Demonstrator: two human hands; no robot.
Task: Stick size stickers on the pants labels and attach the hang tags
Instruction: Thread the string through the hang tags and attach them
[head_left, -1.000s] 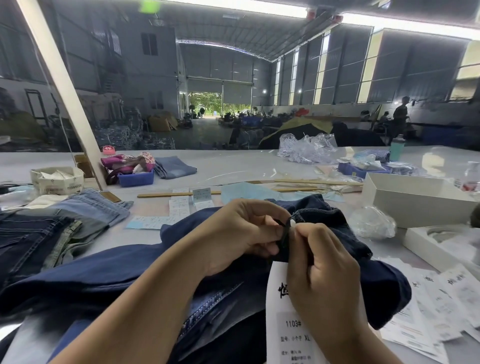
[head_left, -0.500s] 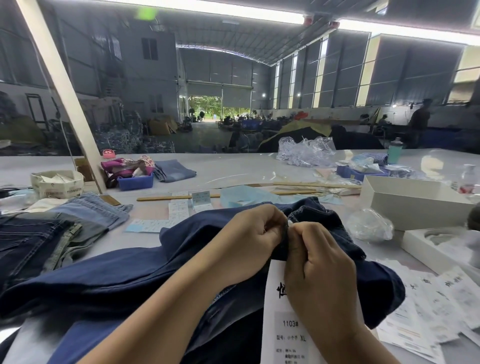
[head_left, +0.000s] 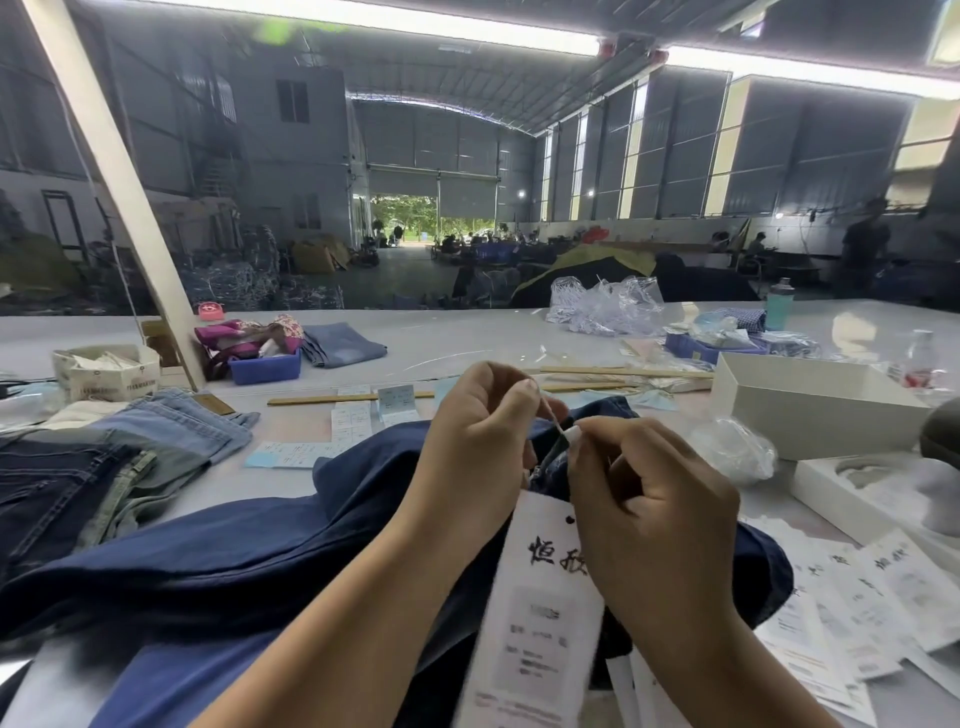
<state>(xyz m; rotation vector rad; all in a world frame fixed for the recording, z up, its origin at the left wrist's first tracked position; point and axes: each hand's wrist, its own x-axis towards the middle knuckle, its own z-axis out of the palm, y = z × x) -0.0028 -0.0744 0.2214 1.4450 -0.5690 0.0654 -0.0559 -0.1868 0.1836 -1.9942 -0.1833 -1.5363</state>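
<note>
Dark blue denim pants (head_left: 270, 551) lie bunched across the near table. A white hang tag (head_left: 540, 613) with black characters hangs from the waistband below my hands. A thin white tag string (head_left: 555, 420) runs between my two hands. My left hand (head_left: 478, 441) pinches its upper end with curled fingers. Slightly lower and to the right, my right hand (head_left: 649, 514) pinches the string's white plastic end (head_left: 571, 432) at its fingertips. Sheets of size stickers (head_left: 352, 423) lie on the table beyond the pants.
Folded jeans (head_left: 98, 467) are stacked at the left. More hang tags (head_left: 857, 613) are spread at the right, behind them an open white box (head_left: 810, 405) and a clear bag (head_left: 732, 449). Wooden sticks (head_left: 322, 399), a blue bin (head_left: 265, 366) and a slanted post (head_left: 119, 192) stand farther back.
My hands have lifted off the waistband and drawn apart, pulling the white string out taut between them. The hang tag now swings free below them.
</note>
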